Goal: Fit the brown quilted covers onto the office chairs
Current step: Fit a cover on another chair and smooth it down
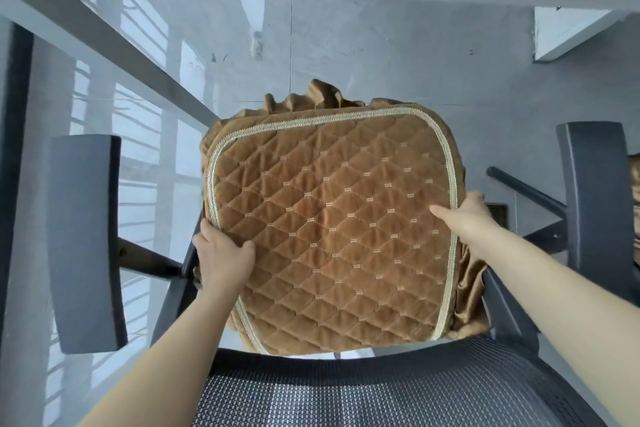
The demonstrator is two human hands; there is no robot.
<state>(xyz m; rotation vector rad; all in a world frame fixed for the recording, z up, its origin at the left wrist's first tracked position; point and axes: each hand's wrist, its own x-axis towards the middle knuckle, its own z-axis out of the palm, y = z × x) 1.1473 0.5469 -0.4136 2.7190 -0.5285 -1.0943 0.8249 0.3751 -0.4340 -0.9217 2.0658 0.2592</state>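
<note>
1. Closest to me, along the bottom edge, is the grey mesh backrest [381, 388] of the office chair; I am leaning over its top, and it is bare, with no cover on it.
2. Just past it, both my forearms reach forward to the brown quilted cover [329, 222], which sits over the chair's seat with its diamond-stitched face up and its pale braided trim [450, 218] outlining the panel.
3. My left hand [225, 253] is clenched on the cover's near left edge, thumb on top of the quilting and fingers curled under the side.
4. My right hand [467, 215] grasps the right edge the same way, thumb lying on the quilted face just inside the trim, fingers hidden behind the skirt.
5. The plain skirt [471, 305] hangs loose and wrinkled at the near right corner, and more of it bunches up in a ruffle [311, 97] at the far edge, so I judge the elastic hem is not yet pulled under all round.
6. The two dark armrests [86, 239] stand to either side, well apart from the cover.
7. At the right border a scrap of brown fabric [633, 191] shows, perhaps another cover; I cannot tell.
8. Beyond is the glossy grey floor [381, 55].
9. My reckoning: this seat is mostly dressed, tucking is left, and the backrest remains.
</note>
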